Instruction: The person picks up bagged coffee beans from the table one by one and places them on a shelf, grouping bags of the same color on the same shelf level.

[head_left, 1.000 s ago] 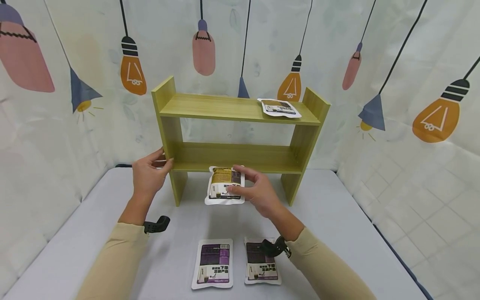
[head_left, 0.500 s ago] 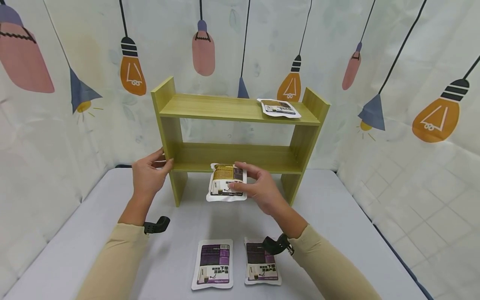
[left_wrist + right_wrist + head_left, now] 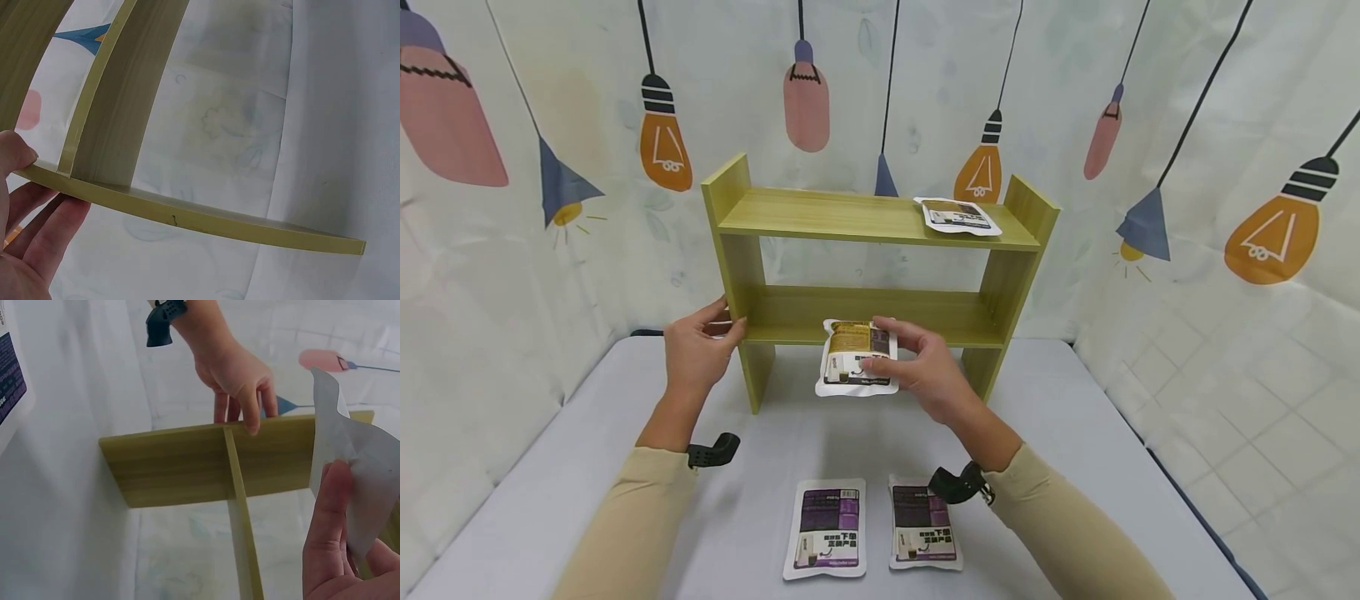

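Observation:
My right hand [image 3: 917, 367] pinches a white pouch with a gold top [image 3: 856, 357] and holds it in front of the lower shelf of the green wooden rack [image 3: 880, 218]. The pouch's pale back [image 3: 362, 469] shows beside my fingers [image 3: 328, 519] in the right wrist view. My left hand [image 3: 698, 346] grips the rack's left side panel at lower-shelf height, thumb in front and fingers round the outer side [image 3: 37, 225]. That left hand [image 3: 234, 369] on the panel edge is also seen in the right wrist view. Another pouch [image 3: 958, 217] lies on the top shelf at the right.
Two purple-labelled pouches [image 3: 826, 527] [image 3: 922, 533] lie side by side on the grey table [image 3: 1075, 433] near me. A curtain printed with lamps [image 3: 550, 125] hangs close behind the rack and along both sides of the table.
My right hand has lifted the gold-topped pouch up and slightly right, toward the lower shelf. My left hand has stayed on the rack's left panel.

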Action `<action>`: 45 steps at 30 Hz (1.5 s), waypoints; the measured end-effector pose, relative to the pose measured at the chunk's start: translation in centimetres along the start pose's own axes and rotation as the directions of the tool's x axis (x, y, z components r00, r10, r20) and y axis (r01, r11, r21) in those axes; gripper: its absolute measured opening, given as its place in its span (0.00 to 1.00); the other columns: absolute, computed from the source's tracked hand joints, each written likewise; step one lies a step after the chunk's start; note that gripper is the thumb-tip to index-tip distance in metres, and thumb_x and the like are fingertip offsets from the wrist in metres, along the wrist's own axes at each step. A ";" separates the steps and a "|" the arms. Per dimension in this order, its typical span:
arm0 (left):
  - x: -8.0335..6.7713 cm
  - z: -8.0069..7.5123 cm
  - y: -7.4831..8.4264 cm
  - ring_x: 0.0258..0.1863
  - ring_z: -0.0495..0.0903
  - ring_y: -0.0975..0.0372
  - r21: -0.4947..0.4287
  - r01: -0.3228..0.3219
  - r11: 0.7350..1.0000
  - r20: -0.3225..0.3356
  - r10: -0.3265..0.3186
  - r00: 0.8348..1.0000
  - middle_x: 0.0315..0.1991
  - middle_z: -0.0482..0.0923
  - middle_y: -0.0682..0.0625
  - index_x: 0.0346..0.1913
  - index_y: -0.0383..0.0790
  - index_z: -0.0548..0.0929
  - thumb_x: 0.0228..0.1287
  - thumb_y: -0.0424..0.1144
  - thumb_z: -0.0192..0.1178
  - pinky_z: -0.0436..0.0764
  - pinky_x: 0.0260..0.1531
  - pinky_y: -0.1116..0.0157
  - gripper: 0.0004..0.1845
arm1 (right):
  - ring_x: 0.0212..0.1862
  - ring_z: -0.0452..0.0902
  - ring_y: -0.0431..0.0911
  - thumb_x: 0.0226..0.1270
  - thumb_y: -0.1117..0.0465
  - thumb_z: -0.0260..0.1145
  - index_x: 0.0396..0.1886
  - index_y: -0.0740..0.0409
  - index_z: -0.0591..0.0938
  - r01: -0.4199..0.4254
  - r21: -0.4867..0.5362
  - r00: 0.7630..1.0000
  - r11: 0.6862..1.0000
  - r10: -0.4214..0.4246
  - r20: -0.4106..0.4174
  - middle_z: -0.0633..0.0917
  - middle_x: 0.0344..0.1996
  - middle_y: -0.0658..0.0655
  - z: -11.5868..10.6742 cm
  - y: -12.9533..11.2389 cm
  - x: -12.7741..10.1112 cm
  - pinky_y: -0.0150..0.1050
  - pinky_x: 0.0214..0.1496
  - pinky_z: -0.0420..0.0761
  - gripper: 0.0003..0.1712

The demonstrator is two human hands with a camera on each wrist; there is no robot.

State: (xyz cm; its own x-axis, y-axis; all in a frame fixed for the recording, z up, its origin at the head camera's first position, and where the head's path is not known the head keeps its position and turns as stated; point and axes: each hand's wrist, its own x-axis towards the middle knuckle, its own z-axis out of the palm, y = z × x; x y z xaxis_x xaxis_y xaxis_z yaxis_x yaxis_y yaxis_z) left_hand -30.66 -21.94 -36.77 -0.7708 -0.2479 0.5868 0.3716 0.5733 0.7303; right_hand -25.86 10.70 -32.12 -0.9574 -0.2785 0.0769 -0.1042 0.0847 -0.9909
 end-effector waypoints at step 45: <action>-0.1 -0.1 0.2 0.43 0.90 0.42 -0.003 0.002 1.000 0.008 -0.002 1.000 0.52 0.87 0.36 0.67 0.44 0.80 0.68 0.39 0.67 0.74 0.33 0.88 0.25 | 0.48 0.87 0.50 0.60 0.70 0.75 0.73 0.49 0.75 0.041 0.088 0.996 0.995 -0.048 0.078 0.80 0.62 0.60 -0.1 -5.8 0.9 0.42 0.48 0.89 0.40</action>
State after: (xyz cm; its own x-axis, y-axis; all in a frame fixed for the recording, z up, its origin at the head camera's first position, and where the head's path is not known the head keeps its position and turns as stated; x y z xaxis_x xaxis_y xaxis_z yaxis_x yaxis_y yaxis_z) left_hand -30.48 -21.86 -36.65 -0.7758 -0.2427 0.5824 0.3717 0.5701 0.7327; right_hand -26.10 10.04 -26.34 -0.9273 -0.3561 0.1155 -0.1194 -0.0109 -0.9928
